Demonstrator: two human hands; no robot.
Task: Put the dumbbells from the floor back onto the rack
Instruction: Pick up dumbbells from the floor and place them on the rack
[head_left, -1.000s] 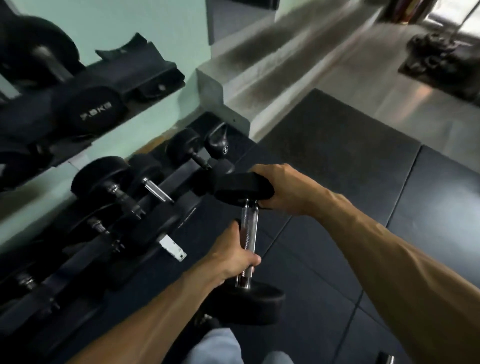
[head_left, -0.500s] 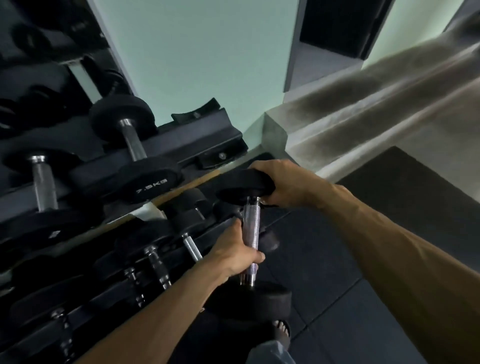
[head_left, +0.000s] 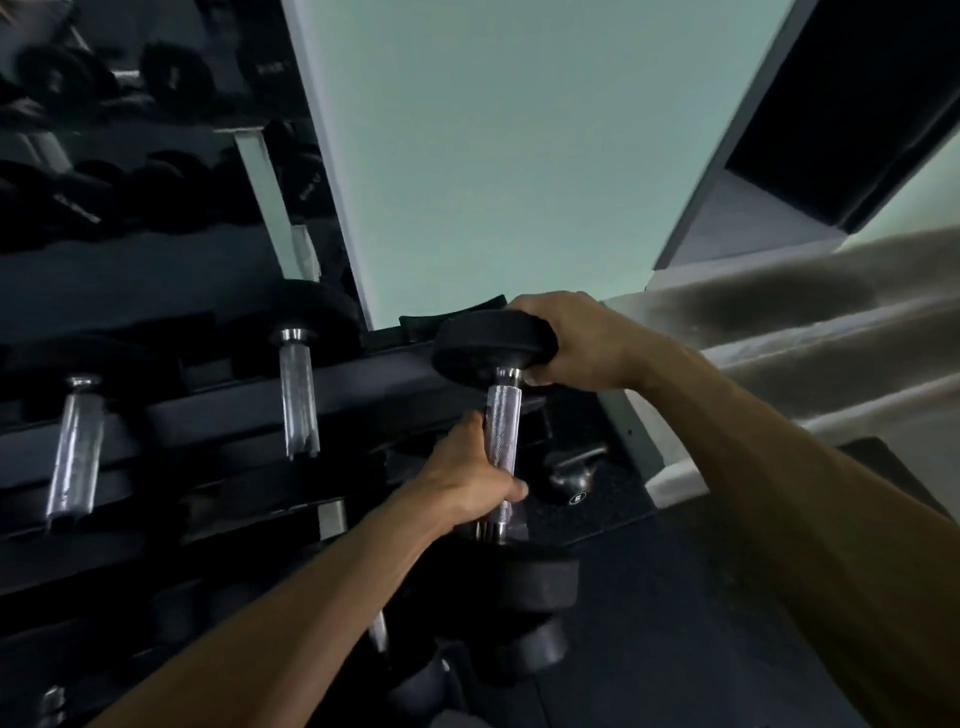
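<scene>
1. We see a dark rack of sloped rails filling the left side.
2. Two dumbbells rest on its middle tier: one nearer the rack's right end, another to its left.
3. On the black floor mat beside the rack sits a small kettlebell.

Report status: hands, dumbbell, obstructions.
Left hand grips handle; right hand grips far head. Dumbbell airborne at rack end. Slot ahead looks free.
</scene>
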